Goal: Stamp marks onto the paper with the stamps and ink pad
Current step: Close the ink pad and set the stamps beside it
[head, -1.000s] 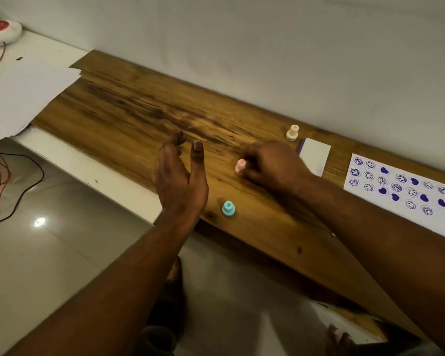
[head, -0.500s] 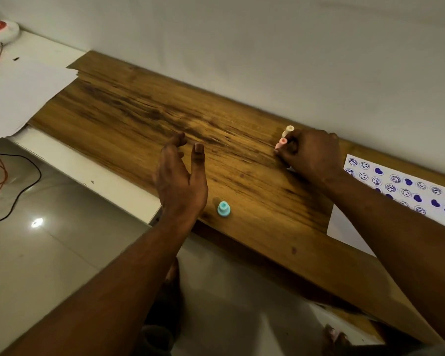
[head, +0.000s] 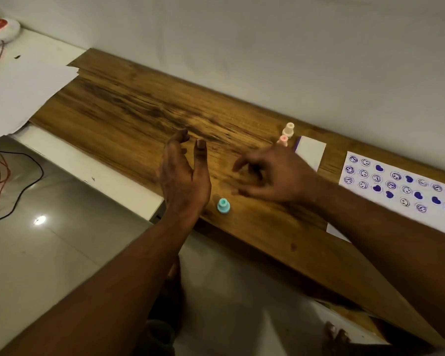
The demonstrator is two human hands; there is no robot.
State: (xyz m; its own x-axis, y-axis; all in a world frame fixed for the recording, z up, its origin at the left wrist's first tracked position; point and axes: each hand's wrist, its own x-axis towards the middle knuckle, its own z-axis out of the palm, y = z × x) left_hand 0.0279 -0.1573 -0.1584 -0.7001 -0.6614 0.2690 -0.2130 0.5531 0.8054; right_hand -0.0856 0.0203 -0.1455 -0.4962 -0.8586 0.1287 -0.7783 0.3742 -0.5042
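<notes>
A light blue stamp stands upright near the front edge of the wooden board. My right hand hovers just above and right of it, fingers spread, holding nothing. My left hand stays open edge-on to the left of the blue stamp. A pink stamp and a cream stamp stand side by side near the wall. Beside them lies the white ink pad. The paper at the right carries several purple smiley and heart marks; my right forearm covers its lower part.
White sheets lie on a white shelf at the far left, with a white and red object in the corner. Red and black wires run over the tiled floor below. The wall runs close behind the board.
My right hand carried the pink stamp to the cream stamp by the wall, let go of it there, and has come back empty toward the blue stamp. My left hand has barely moved.
</notes>
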